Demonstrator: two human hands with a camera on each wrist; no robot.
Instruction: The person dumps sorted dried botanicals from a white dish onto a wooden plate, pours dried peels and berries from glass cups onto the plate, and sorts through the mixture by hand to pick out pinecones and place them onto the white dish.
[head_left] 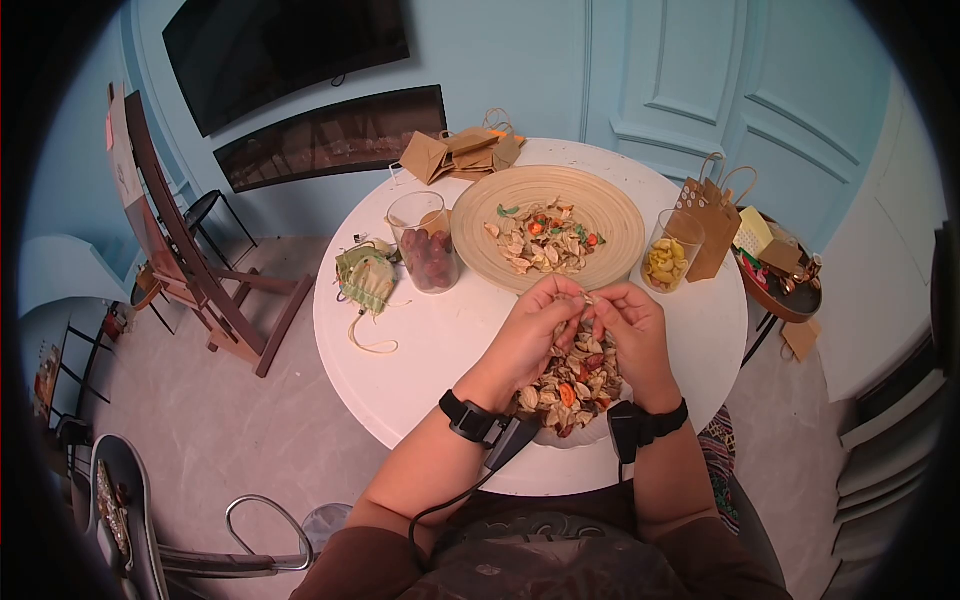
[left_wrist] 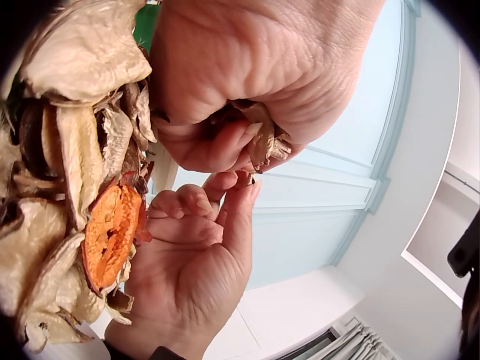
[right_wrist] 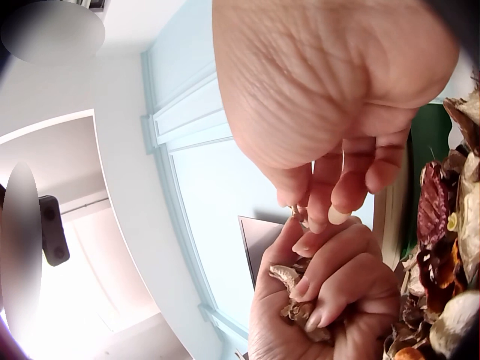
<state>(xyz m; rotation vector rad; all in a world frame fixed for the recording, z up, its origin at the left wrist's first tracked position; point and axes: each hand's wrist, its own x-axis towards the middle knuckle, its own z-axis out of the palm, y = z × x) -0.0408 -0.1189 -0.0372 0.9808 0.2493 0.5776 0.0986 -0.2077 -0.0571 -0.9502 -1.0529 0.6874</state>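
Observation:
My left hand (head_left: 535,325) curls its fingers round several dried tan petals (right_wrist: 304,300), seen in both wrist views sticking out of the fist. Facing it, my right hand (head_left: 637,330) pinches a small dried bit (right_wrist: 295,212) between thumb and finger, right at the left hand's fingertips. Both hands are held over a heap of potpourri (head_left: 575,390) in a pale bowl (head_left: 595,437) at the near table edge. Among the tan petals lie an orange dried slice (left_wrist: 111,236) and a dark red wrinkled piece (right_wrist: 433,206).
Beyond the hands, a round wooden plate (head_left: 475,215) carries more potpourri. Left of it stand a jar of dark red fruit (head_left: 428,262) and a green drawstring pouch (head_left: 367,275). To the right are a jar of yellow pieces (head_left: 665,262) and a paper bag (head_left: 712,225). Folded paper bags (head_left: 465,153) lie behind.

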